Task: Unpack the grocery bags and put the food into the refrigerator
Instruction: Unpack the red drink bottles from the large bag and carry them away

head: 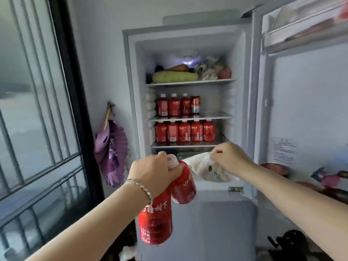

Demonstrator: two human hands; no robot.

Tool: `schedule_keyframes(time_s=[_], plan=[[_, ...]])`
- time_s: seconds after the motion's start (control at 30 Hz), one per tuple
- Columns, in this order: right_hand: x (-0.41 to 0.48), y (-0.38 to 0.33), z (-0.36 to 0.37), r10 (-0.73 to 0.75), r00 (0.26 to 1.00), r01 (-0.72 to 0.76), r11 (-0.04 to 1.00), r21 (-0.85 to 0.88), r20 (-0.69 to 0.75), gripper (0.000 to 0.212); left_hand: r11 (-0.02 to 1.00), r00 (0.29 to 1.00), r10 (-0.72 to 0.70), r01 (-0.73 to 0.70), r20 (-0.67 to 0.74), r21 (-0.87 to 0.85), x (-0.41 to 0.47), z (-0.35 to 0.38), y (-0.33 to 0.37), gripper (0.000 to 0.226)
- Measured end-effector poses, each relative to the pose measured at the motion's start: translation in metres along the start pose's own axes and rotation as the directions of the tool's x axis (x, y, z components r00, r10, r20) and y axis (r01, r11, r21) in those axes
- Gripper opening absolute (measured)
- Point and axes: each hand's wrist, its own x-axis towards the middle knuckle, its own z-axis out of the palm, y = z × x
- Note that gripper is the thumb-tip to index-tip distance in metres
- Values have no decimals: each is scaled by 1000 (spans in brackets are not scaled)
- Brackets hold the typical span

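The refrigerator (243,95) stands open ahead of me. My left hand (152,174) grips two red juice bottles (156,221) by their necks, hanging them in front of the closed lower door. My right hand (229,157) pinches a white plastic bag (207,170) just below the lowest shelf. Rows of matching red bottles (184,131) fill the two lower shelves. A green gourd (174,77), a carrot and bagged produce lie on the top shelf.
The fridge door (308,102) is swung open at the right, with packets in its top and lower bins. A purple fan-like ornament (111,149) hangs on the wall left of the fridge. A barred window (37,110) fills the left side.
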Motion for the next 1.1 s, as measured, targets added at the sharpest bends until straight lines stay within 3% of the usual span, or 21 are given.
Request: schedule_keyframes(time_s=[0.2, 0.33, 0.5, 0.7, 0.87, 1.0, 1.1], plan=[[133, 24, 2, -143, 962, 173, 979, 111, -233, 17, 999, 993, 46, -47, -109, -5, 145, 31, 7, 44], [214, 27, 0, -188, 909, 263, 951, 164, -371, 15, 987, 963, 129, -100, -238, 127, 236, 34, -1, 50], [304, 38, 8, 7, 867, 146, 953, 266, -499, 13, 929, 893, 298, -189, -337, 318, 330, 44, -16, 49], [390, 73, 16, 403, 739, -98, 857, 505, -540, 33, 874, 854, 429, -311, -295, 373, 421, 80, -27, 48], [427, 105, 20, 397, 717, -159, 893, 420, -573, 28, 779, 822, 547, -430, -160, 456, 482, 114, -16, 57], [450, 122, 19, 251, 793, -133, 961, 244, -555, 14, 767, 805, 579, -483, -131, 422, 514, 131, -6, 55], [473, 134, 20, 181, 804, -110, 981, 157, -567, 8, 773, 800, 586, -507, -125, 382, 527, 138, -2, 53]])
